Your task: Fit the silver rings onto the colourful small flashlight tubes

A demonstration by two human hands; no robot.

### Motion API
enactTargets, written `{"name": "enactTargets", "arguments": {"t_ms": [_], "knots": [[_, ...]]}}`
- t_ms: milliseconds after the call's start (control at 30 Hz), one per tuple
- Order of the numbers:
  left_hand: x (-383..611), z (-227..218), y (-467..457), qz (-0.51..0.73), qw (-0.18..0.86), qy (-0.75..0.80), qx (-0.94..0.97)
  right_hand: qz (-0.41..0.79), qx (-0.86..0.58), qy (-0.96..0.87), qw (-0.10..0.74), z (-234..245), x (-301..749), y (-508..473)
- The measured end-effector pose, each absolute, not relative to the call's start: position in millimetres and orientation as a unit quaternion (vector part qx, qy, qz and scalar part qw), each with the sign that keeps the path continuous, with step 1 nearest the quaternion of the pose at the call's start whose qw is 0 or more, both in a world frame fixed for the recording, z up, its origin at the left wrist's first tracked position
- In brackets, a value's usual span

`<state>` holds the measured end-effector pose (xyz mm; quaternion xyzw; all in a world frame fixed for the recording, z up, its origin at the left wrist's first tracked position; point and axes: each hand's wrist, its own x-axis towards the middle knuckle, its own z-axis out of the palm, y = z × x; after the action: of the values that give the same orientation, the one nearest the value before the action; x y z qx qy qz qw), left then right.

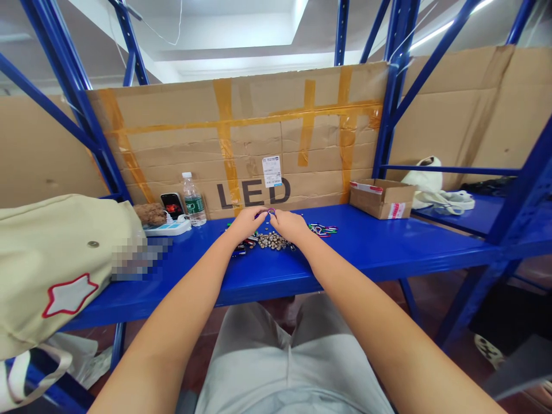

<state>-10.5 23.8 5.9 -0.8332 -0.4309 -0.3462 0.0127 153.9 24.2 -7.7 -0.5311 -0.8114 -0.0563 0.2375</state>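
My left hand (247, 223) and my right hand (291, 225) meet over the blue shelf, fingertips pinched together. Between them shows a small purple loop (271, 210), partly hidden by the fingers; its exact kind is too small to make out. Just below lies a heap of small shiny metal pieces (274, 241). Beside it, under my left hand, are dark and red metallic cylinder-like pieces (240, 251). Right of my right hand sits a pile of coloured clip-like metal pieces (322, 230).
A cream bag (64, 253) with a star patch fills the left of the blue shelf (366, 247). Behind it stand a water bottle (194, 201), a phone (172, 205) and a power strip (170, 227). A small cardboard box (380, 199) sits right, before a cardboard wall (181, 149).
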Motion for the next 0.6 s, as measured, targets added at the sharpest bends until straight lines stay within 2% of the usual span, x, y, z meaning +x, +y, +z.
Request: {"name": "enactTargets", "arguments": {"t_ms": [133, 467, 600], "knots": [[-9.4, 8.4, 19.7, -0.360, 0.002, -0.424, -0.831, -0.065, -0.518, -0.821, 0.231, -12.7, 155.8, 26.0], [-9.4, 7.5, 18.9, -0.356, 0.011, -0.416, -0.837, 0.002, -0.490, -0.827, 0.274, -12.1, 159.4, 27.3], [-8.3, 5.7, 21.1, -0.338, 0.054, -0.408, -0.846, 0.046, -0.458, -0.824, 0.331, -13.8, 156.4, 32.5]]}}
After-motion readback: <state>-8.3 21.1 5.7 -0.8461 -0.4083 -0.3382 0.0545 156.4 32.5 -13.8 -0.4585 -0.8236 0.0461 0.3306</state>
